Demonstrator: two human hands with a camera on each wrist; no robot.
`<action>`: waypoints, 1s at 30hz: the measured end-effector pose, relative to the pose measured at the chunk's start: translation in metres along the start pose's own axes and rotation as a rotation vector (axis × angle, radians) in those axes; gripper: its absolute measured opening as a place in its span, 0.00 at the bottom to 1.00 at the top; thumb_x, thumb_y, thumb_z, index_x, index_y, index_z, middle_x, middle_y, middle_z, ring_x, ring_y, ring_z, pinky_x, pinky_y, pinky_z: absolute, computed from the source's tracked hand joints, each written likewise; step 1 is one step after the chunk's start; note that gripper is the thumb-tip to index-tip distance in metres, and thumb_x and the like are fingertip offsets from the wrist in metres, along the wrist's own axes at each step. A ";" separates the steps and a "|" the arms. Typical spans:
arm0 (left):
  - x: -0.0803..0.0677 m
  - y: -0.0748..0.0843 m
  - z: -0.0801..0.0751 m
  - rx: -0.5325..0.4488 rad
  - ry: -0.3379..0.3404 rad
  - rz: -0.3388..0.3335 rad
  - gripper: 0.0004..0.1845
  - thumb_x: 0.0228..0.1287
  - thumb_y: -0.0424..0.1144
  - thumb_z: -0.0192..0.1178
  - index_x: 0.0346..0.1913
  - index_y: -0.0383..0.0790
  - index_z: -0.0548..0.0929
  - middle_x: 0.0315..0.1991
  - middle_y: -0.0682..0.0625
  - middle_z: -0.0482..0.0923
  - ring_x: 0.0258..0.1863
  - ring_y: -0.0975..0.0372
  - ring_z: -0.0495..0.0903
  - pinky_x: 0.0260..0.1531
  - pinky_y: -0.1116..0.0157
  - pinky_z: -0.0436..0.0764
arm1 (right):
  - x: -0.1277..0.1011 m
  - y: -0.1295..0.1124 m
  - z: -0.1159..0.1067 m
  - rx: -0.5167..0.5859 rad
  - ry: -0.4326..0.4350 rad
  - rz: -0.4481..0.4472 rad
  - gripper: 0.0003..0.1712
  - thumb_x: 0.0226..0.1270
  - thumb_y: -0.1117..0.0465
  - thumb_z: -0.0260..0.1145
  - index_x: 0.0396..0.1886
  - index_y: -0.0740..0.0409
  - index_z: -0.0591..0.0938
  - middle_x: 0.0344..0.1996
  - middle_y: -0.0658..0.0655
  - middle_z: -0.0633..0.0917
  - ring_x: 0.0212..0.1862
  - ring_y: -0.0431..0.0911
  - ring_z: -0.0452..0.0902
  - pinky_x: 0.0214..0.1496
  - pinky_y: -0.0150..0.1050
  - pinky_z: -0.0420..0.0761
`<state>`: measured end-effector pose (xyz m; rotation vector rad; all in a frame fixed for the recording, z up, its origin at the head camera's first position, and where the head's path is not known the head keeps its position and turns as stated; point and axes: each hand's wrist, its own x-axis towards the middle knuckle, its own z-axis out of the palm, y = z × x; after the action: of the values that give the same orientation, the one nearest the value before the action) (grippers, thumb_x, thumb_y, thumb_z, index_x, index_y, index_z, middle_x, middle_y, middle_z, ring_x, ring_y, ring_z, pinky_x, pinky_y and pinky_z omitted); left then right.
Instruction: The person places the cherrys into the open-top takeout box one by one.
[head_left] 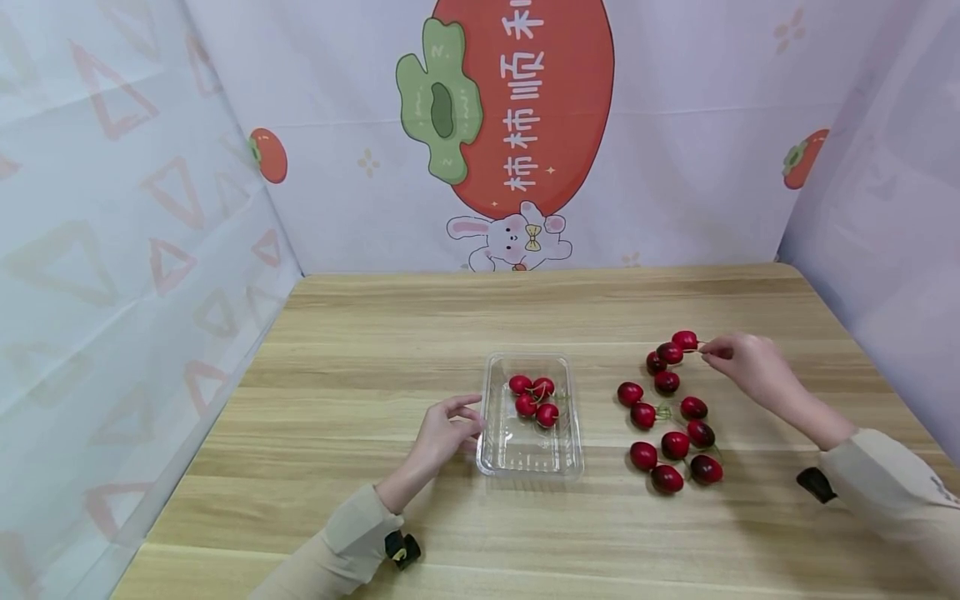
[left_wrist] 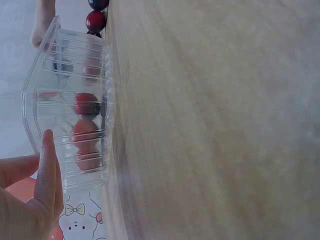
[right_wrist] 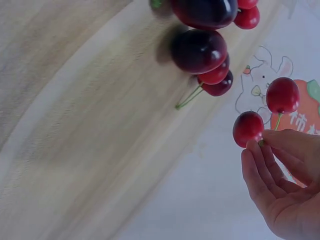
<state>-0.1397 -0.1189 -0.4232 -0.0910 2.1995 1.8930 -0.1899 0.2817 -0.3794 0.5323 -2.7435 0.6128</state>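
Observation:
In the right wrist view my right hand (right_wrist: 287, 185) pinches the thin green stems of a pair of cherries, a dark red cherry (right_wrist: 247, 129) and a brighter cherry (right_wrist: 283, 95), which stand out beyond the fingertips. From the head view, that right hand (head_left: 750, 367) is at the far end of the loose cherries on the right. A clear plastic container (head_left: 528, 475) sits mid-table with several red cherries (head_left: 534, 400) inside, towards its far half. Beside its left wall is my left hand (head_left: 442, 433), its fairly straight fingers resting at the rim and side.
Several loose cherries (head_left: 675, 446), some very dark, lie grouped on the wooden table (head_left: 360, 358) between the container and the right arm. A printed cloth backdrop (head_left: 337, 192) rises behind the table's far edge, with cloth walls at both sides.

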 end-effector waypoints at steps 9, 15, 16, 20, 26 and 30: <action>-0.001 0.001 0.001 -0.006 0.007 0.007 0.23 0.51 0.22 0.57 0.53 0.26 0.71 0.33 0.43 0.76 0.24 0.56 0.80 0.27 0.60 0.85 | 0.009 -0.021 -0.002 0.020 0.023 -0.065 0.03 0.48 0.74 0.65 0.26 0.70 0.82 0.22 0.60 0.81 0.21 0.43 0.73 0.16 0.30 0.73; -0.001 0.001 0.001 -0.009 0.005 0.002 0.23 0.51 0.22 0.57 0.53 0.26 0.70 0.33 0.43 0.75 0.24 0.57 0.80 0.26 0.60 0.85 | 0.015 -0.035 0.001 0.066 0.034 -0.121 0.04 0.47 0.75 0.65 0.26 0.69 0.82 0.21 0.56 0.80 0.22 0.43 0.74 0.19 0.34 0.78; -0.001 0.001 0.001 -0.011 0.004 0.002 0.23 0.51 0.22 0.57 0.53 0.26 0.70 0.33 0.43 0.75 0.24 0.57 0.79 0.26 0.60 0.85 | 0.016 -0.035 0.003 0.095 0.044 -0.138 0.02 0.49 0.73 0.65 0.26 0.69 0.82 0.21 0.55 0.79 0.21 0.41 0.73 0.18 0.32 0.78; -0.001 0.001 0.001 -0.015 0.005 0.005 0.23 0.51 0.22 0.57 0.53 0.26 0.70 0.32 0.43 0.75 0.24 0.57 0.79 0.26 0.60 0.85 | 0.020 -0.045 0.005 0.126 0.026 -0.161 0.03 0.49 0.74 0.65 0.26 0.68 0.82 0.22 0.56 0.79 0.23 0.42 0.75 0.20 0.35 0.80; -0.001 0.001 0.000 -0.006 0.007 0.006 0.22 0.51 0.22 0.57 0.53 0.26 0.71 0.33 0.42 0.75 0.24 0.56 0.80 0.26 0.60 0.85 | 0.027 -0.066 0.006 0.093 -0.028 -0.161 0.06 0.48 0.75 0.65 0.29 0.67 0.82 0.24 0.56 0.80 0.26 0.45 0.77 0.24 0.37 0.82; 0.000 0.001 0.000 -0.005 0.007 0.004 0.22 0.51 0.22 0.57 0.53 0.26 0.70 0.33 0.41 0.75 0.24 0.56 0.80 0.26 0.61 0.85 | 0.032 -0.074 0.011 0.093 -0.045 -0.176 0.06 0.48 0.75 0.65 0.28 0.67 0.82 0.25 0.57 0.80 0.25 0.44 0.76 0.24 0.35 0.82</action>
<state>-0.1395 -0.1188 -0.4218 -0.0951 2.2011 1.9034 -0.1901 0.2045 -0.3523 0.8083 -2.6816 0.6946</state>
